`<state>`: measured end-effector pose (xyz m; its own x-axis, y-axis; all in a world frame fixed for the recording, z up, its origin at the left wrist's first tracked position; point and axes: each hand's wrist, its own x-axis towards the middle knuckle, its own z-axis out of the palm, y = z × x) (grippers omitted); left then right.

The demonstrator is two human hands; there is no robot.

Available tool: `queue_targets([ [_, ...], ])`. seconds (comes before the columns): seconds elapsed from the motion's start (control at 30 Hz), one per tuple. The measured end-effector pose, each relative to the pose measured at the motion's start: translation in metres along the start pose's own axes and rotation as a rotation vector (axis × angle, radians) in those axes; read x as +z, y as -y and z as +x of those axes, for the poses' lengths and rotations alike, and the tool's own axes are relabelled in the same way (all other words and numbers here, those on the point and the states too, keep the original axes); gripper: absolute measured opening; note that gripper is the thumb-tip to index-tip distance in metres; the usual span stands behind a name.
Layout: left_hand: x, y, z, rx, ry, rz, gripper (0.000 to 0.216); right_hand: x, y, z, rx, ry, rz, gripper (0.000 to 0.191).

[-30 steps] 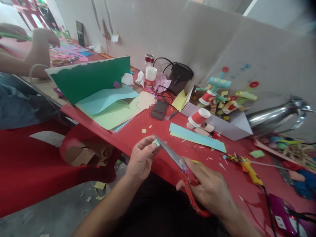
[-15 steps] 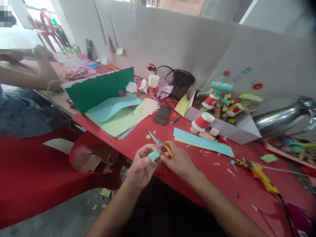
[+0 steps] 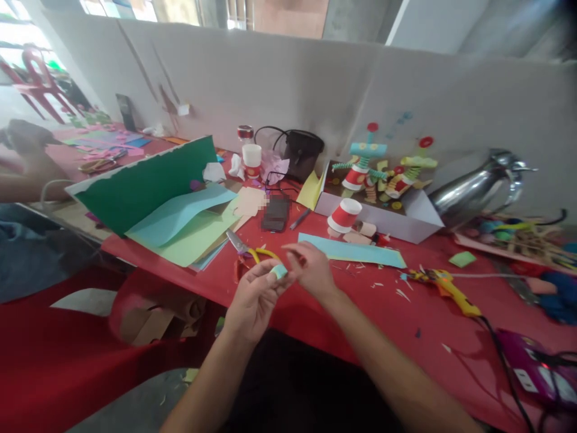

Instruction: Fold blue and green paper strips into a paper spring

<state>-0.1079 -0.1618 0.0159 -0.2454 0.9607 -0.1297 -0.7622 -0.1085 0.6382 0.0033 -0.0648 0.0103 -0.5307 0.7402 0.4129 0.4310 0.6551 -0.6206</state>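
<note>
Between the thumb and fingers of my left hand (image 3: 256,294) is a small folded piece of light blue-green paper (image 3: 280,272). Close to its right side is my right hand (image 3: 313,270), fingers bent but apart, with nothing seen in them. Scissors (image 3: 238,243) with yellow handles lie on the red table just beyond my left hand, partly hidden by its fingers. A long light blue paper strip (image 3: 351,251) lies past my right hand, with a greenish edge showing under it.
Left are paper sheets (image 3: 180,216) and an upright green board (image 3: 148,186). A red-and-white paper cup (image 3: 345,215) stands before a box (image 3: 383,219) of paper-cup figures. Right lie a yellow glue gun (image 3: 457,296) and a steel jug (image 3: 478,186). A co-worker's arm (image 3: 29,162) is far left.
My right hand has let go of the scissors, which now lie on the table beyond my left hand. My left hand still holds the folded paper. The view has swung to the right.
</note>
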Motion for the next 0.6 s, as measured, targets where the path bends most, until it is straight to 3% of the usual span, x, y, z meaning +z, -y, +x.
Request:
queue_targets([
  [0.1, 0.012, 0.015, 0.017, -0.092, -0.004, 0.074, 0.024, -0.042, -0.021, -0.023, -0.149, -0.100, 0.183, 0.023],
  [0.23, 0.039, 0.036, 0.046, -0.191, 0.120, 0.271, 0.019, -0.082, -0.039, -0.039, -0.320, -0.111, 0.130, 0.032],
  [0.43, 0.077, 0.056, 0.086, -0.258, 0.271, 0.519, 0.019, -0.102, -0.081, -0.038, -0.342, -0.249, 0.070, 0.027],
  [0.6, 0.083, 0.068, 0.106, -0.257, 0.450, 0.530, 0.032, -0.105, -0.103, -0.045, -0.254, -0.430, 0.065, 0.023],
])
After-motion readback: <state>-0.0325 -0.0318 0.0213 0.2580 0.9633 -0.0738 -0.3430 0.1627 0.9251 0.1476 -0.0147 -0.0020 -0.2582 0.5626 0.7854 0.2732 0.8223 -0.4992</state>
